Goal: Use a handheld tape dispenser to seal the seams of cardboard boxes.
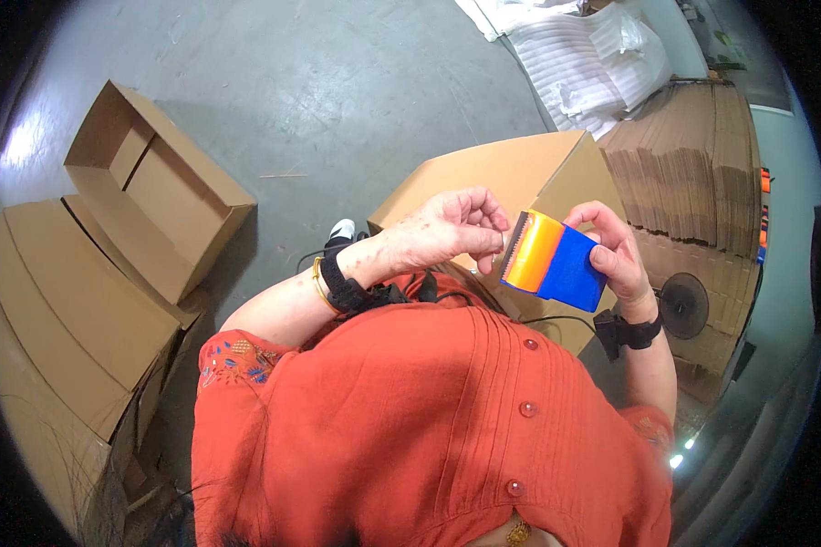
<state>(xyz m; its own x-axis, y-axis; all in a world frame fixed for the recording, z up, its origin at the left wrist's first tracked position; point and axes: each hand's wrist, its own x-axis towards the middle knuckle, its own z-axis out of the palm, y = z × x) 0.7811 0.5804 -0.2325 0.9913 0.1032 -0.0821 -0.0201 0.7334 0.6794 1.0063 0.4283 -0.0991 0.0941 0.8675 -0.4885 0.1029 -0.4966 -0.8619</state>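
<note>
My right hand (618, 252) grips a tape dispenser (573, 266) with a blue body and an orange front. A dark toothed cutting edge runs along its left side. Just left of that edge, the fingers of my left hand (458, 228) are pinched together. Whatever they hold, if anything, is too small or clear to make out. Beneath both hands stands a brown cardboard box (493, 173), partly hidden by my arms and red shirt.
An open, tilted carton (182, 205) lies at the left beside large cardboard boxes (82, 310). Flattened cardboard (684, 155) is stacked at the right, with a dark round disc (684, 303) near it. White padded wrapping (593, 68) lies at the back on the grey floor (337, 82).
</note>
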